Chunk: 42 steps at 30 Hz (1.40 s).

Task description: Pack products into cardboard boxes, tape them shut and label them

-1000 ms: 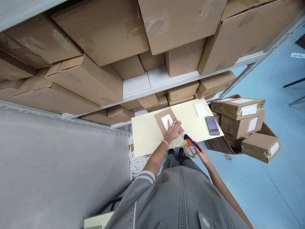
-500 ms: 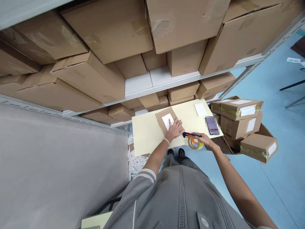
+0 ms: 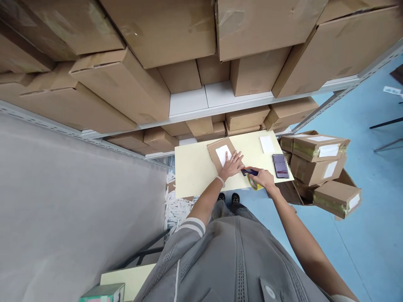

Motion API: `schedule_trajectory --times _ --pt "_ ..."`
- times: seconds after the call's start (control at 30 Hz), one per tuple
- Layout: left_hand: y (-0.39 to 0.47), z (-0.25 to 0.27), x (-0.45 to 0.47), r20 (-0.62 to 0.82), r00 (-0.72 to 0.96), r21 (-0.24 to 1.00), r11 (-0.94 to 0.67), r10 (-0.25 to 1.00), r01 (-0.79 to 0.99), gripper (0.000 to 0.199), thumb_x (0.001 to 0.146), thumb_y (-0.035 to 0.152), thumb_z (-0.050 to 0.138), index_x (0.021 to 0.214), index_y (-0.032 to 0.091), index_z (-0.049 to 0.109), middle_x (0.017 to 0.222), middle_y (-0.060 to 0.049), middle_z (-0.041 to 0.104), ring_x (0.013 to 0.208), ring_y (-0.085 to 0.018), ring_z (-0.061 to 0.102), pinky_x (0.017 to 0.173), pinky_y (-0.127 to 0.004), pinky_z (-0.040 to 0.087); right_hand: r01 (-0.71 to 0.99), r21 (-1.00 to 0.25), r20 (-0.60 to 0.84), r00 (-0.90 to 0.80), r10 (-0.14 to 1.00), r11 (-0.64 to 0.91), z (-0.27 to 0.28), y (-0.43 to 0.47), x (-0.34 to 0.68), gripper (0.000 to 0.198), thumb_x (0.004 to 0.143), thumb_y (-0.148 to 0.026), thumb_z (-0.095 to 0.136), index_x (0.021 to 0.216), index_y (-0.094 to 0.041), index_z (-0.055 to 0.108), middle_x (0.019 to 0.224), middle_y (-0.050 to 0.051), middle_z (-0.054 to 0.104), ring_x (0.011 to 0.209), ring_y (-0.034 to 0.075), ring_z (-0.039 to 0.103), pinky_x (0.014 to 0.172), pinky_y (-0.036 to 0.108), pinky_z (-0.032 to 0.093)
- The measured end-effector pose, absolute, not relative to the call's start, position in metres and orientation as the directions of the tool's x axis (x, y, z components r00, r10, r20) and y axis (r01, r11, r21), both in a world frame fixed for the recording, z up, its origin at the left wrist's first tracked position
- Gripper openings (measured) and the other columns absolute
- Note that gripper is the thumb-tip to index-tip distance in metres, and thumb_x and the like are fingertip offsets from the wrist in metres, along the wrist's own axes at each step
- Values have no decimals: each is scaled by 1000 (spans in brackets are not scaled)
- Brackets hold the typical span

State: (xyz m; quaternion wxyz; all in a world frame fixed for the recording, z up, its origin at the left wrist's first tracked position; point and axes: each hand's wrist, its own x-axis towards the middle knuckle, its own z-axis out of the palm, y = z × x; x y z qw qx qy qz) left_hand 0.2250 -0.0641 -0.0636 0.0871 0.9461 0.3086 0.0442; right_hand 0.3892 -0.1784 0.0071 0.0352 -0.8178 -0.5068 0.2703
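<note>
A flat brown cardboard parcel (image 3: 215,152) with a white label (image 3: 222,153) lies on the pale yellow tabletop (image 3: 193,172). My left hand (image 3: 232,164) presses on it with fingers spread, partly covering the label. At the parcel's near right corner, my right hand (image 3: 263,178) grips a tape dispenser (image 3: 251,171) with a dark blue body and a roll of yellowish tape (image 3: 254,183). The dispenser's front end is right by the parcel's edge; whether tape is stuck there is too small to tell.
A phone (image 3: 280,165) and a white paper (image 3: 267,144) lie on the table's right side. Labelled boxes (image 3: 319,161) are stacked beyond its right end. Shelves with cardboard boxes (image 3: 252,119) rise behind it, and a grey wall (image 3: 78,188) stands left. Shredded paper (image 3: 176,209) fills the space below.
My right hand has brought the tape dispenser slightly up and left, over the table's near edge, and turned it. My left hand still presses on the parcel. The view has shifted slightly.
</note>
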Motion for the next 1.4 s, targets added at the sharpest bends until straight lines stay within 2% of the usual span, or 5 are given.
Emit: schedule_trajectory --times 0.17,0.53,0.73,1.17,1.4 --pt "-69 -63 208 19 890 183 -876 456 446 56 102 46 27 155 29 29 165 -4 23 154 -25 14 122 -65 0 841 -290 -397 329 857 -457 12 -182 380 52 80 -48 60 130 -36 66 96 8 77 94 32 69 75 37 48" --pt "-76 -73 210 47 850 207 -837 525 506 52 102 41 27 154 35 31 163 0 28 153 -27 15 120 -68 -5 791 -339 -405 366 838 -509 9 -196 374 55 79 -52 61 130 -31 67 97 10 77 95 31 69 75 35 48" --pt "-78 -75 210 57 856 205 -845 514 494 53 102 40 25 155 33 30 163 -2 28 153 -28 16 118 -70 -6 849 -283 -427 305 851 -447 14 -191 372 52 79 -50 60 128 -33 68 101 10 76 97 33 69 77 38 48" --pt "-77 -73 210 42 861 165 -853 508 495 53 103 40 27 156 34 26 164 -2 25 153 -29 15 119 -71 -2 838 -209 -420 389 820 -504 18 -159 354 45 80 -50 59 117 -30 75 102 13 76 99 32 69 79 38 49" --pt "-80 -61 208 8 870 101 -866 492 489 53 103 40 23 156 32 27 164 -3 24 154 -29 13 118 -71 5 828 -202 -447 397 802 -523 19 -175 352 47 83 -48 59 126 -33 67 110 11 74 105 29 67 84 36 48"
